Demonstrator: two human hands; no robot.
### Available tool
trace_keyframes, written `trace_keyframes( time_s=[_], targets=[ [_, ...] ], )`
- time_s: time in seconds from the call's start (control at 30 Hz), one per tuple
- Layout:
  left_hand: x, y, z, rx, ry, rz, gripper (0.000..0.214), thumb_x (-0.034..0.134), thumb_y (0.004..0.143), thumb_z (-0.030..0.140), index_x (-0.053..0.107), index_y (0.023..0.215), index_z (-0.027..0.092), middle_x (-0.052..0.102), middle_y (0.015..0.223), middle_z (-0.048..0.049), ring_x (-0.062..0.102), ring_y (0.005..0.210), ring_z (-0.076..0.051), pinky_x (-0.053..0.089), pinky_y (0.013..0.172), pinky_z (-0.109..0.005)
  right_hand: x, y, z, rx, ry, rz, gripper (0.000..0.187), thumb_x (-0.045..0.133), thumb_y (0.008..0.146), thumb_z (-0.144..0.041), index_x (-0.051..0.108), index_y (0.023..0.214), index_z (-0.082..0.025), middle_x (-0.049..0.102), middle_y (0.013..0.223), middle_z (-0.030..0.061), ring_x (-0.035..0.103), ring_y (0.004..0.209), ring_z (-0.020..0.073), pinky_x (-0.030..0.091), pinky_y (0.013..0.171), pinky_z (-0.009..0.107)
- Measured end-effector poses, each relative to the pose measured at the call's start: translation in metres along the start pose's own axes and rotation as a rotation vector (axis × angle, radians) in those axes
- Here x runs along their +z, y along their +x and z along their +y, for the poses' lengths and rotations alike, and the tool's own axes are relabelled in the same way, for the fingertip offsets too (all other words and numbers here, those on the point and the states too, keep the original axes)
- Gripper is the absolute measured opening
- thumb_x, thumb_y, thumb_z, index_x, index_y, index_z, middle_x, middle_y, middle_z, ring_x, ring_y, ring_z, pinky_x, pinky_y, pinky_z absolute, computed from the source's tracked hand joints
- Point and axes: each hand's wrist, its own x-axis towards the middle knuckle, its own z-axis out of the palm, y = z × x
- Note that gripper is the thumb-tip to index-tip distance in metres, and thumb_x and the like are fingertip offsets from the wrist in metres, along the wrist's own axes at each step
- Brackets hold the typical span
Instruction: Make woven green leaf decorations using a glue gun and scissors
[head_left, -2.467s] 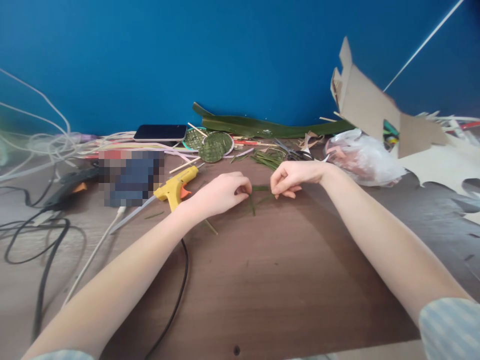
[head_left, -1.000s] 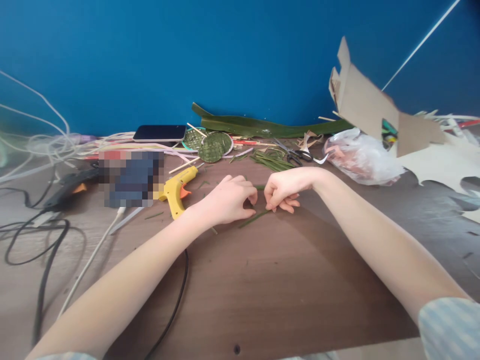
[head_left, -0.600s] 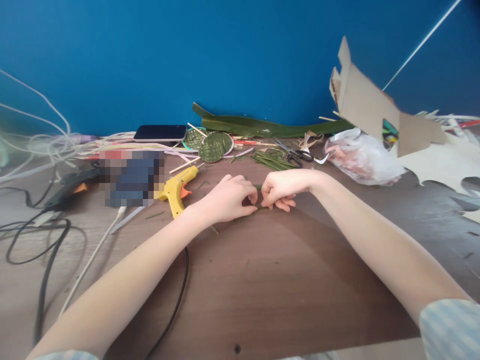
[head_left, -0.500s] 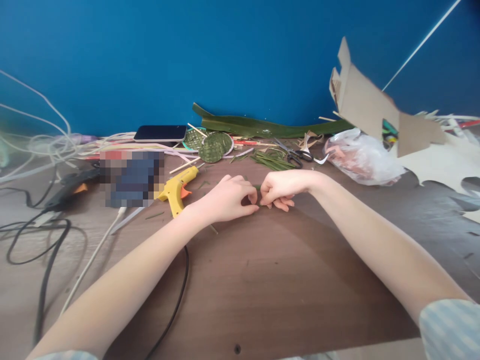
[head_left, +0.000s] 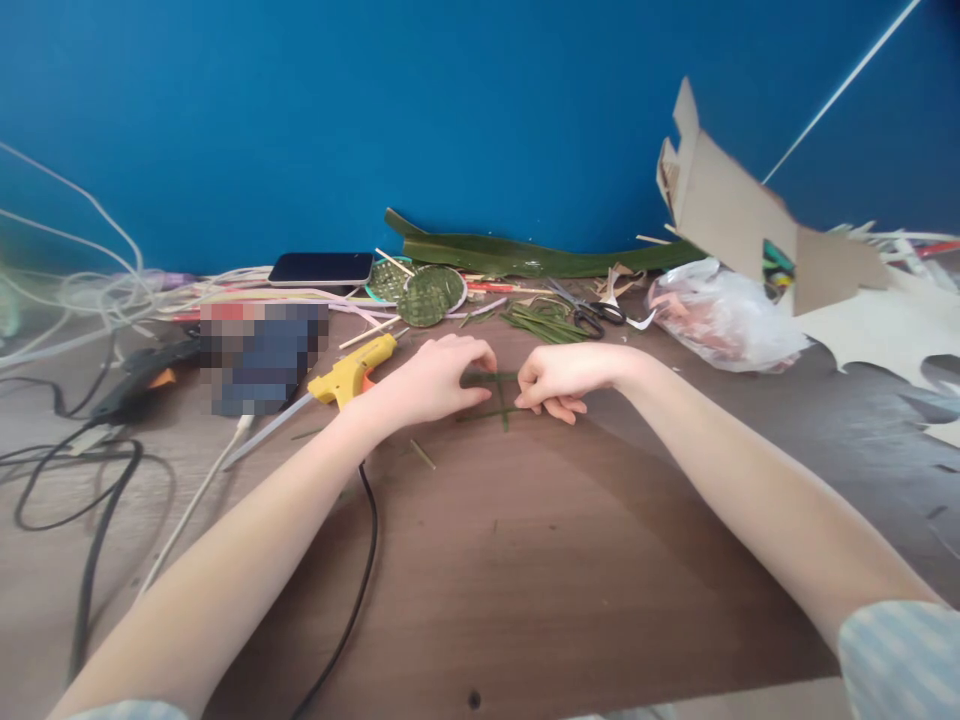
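Thin green leaf strips (head_left: 502,393) lie crossed on the brown table between my two hands. My left hand (head_left: 450,378) is at their left end, its thumb and fingers curved and apart, with nothing visibly gripped. From the right, my right hand (head_left: 559,380) bends down at the wrist and pinches the end of a strip between thumb and forefinger. Behind the hands lies a bundle of cut leaf strips (head_left: 544,322) with black-handled scissors (head_left: 589,312) beside it. Round woven leaf discs (head_left: 430,296) rest farther back on the left.
A yellow glue gun (head_left: 352,368) lies close to my left forearm, its black cord (head_left: 364,570) running beneath. Two phones, one dark-screened (head_left: 321,267), and tangled cables are left. A long leaf (head_left: 517,255), a plastic bag (head_left: 727,315) and cut cardboard (head_left: 739,190) line the back and right.
My left hand has drawn left and its thumb and fingers have parted, uncovering the crossed strips. My right hand has stayed almost still, pinching.
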Motion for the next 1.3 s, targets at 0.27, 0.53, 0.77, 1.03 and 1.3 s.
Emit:
trace_keyframes(
  time_s=[0.27,0.53,0.77,1.03,1.3],
  targets=[
    [0.011,0.002,-0.003,0.000,0.085,-0.034,0.033,0.057,0.073,0.021,0.055,0.106,0.017,0.060,0.108,-0.0054,0.051,0.102,-0.022,0.040,0.087,-0.035,0.001,0.001,0.001,-0.019,0.009,0.052,0.017,0.050,0.077,-0.028,0.053,0.066,-0.015,0.056,0.040,-0.0021,0.044,0.034,0.0054,0.028,0.041,0.018],
    [0.008,0.003,-0.008,0.122,0.172,-0.006,0.027,0.048,0.081,0.020,0.062,0.104,0.020,0.064,0.105,-0.0024,0.057,0.096,-0.018,0.041,0.084,-0.030,0.001,0.003,0.003,-0.011,0.052,0.058,0.018,0.051,0.077,-0.027,0.051,0.062,-0.016,0.055,0.038,-0.0026,0.041,0.032,0.0053,0.028,0.041,0.019],
    [0.007,0.001,-0.008,0.172,0.302,-0.042,0.029,0.045,0.083,0.019,0.067,0.101,0.023,0.064,0.107,-0.0015,0.057,0.094,-0.018,0.040,0.080,-0.030,0.001,0.002,0.002,-0.029,0.044,0.096,0.019,0.051,0.078,-0.026,0.050,0.061,-0.016,0.054,0.037,-0.0030,0.040,0.032,0.0056,0.029,0.041,0.019],
    [0.009,0.002,-0.012,0.176,0.243,-0.020,0.028,0.045,0.083,0.021,0.069,0.098,0.023,0.064,0.106,-0.0015,0.058,0.092,-0.017,0.041,0.081,-0.030,0.002,0.006,0.003,-0.041,0.012,0.259,0.022,0.049,0.078,-0.026,0.050,0.059,-0.017,0.054,0.038,-0.0026,0.039,0.032,0.0058,0.032,0.042,0.020],
    [0.008,0.002,-0.012,0.159,0.182,-0.020,0.027,0.046,0.083,0.021,0.069,0.097,0.022,0.064,0.106,-0.0017,0.057,0.092,-0.017,0.041,0.083,-0.029,0.003,0.007,0.003,-0.022,-0.011,0.347,0.021,0.049,0.077,-0.026,0.052,0.058,-0.017,0.055,0.039,-0.0020,0.041,0.033,0.0069,0.036,0.046,0.021]
  ],
)
